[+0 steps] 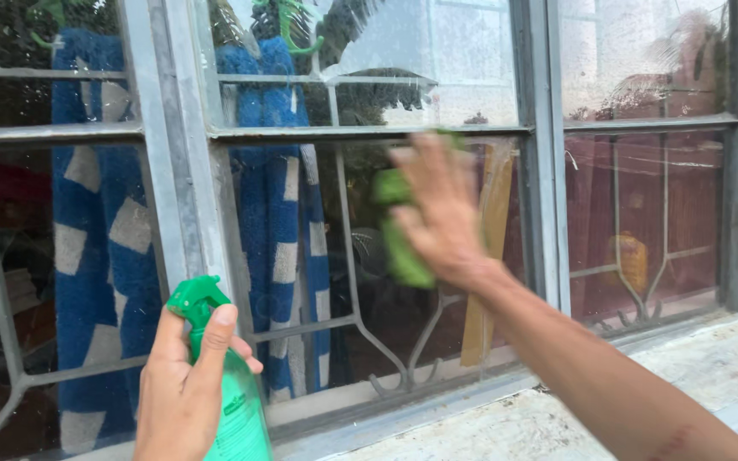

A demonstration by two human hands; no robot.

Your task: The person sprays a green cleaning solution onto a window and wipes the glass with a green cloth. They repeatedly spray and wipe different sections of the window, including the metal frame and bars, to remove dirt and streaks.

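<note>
Window pane [369, 256], grey-framed: right hand [442, 213] presses green cloth [399, 248] flat against it; left hand [185, 384] below grips green spray bottle [237, 410]; pale sill [557, 418] beneath.

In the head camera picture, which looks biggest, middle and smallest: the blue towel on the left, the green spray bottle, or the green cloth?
1. Blue towel, biggest.
2. Green spray bottle, partly cut off and nearer the camera, so unsure.
3. Green cloth, mostly hidden by the right hand.
</note>
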